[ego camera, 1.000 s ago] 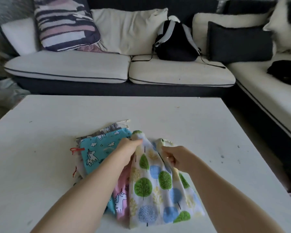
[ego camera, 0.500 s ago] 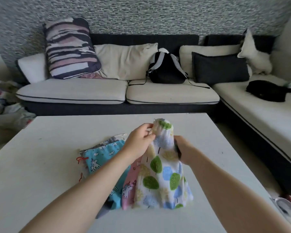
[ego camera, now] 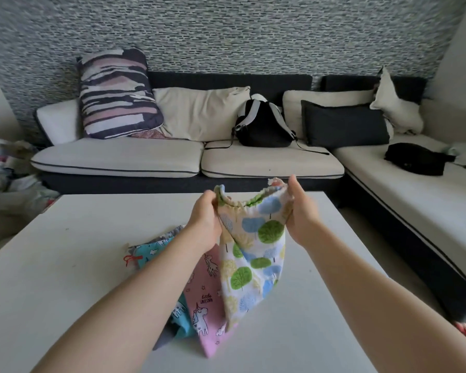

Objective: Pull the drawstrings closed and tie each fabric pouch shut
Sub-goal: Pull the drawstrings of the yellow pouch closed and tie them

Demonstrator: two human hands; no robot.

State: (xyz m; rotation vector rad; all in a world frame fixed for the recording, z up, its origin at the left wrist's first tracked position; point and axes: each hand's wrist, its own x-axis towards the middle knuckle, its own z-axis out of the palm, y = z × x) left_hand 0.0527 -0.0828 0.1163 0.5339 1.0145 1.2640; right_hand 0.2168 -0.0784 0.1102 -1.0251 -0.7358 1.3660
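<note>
A white pouch printed with green and blue trees (ego camera: 253, 251) hangs in the air above the table, its gathered top edge stretched between my hands. My left hand (ego camera: 205, 219) pinches the top's left corner and my right hand (ego camera: 299, 211) pinches the right corner. A bit of drawstring sticks up by my right thumb. Under my left forearm lies a pile of other pouches: a pink unicorn pouch (ego camera: 207, 297), a turquoise unicorn pouch (ego camera: 151, 251) with a red drawstring, and a grey one partly hidden beneath.
The white table (ego camera: 65, 278) stands before a white and dark corner sofa (ego camera: 145, 157) with cushions, a black backpack (ego camera: 264, 125) and a black bag (ego camera: 414, 158). Clothes are heaped on the floor at the left (ego camera: 8, 184).
Both hands lifted the tree pouch off the pile. They then moved apart, spreading its bunched top wide. The camera tilted up.
</note>
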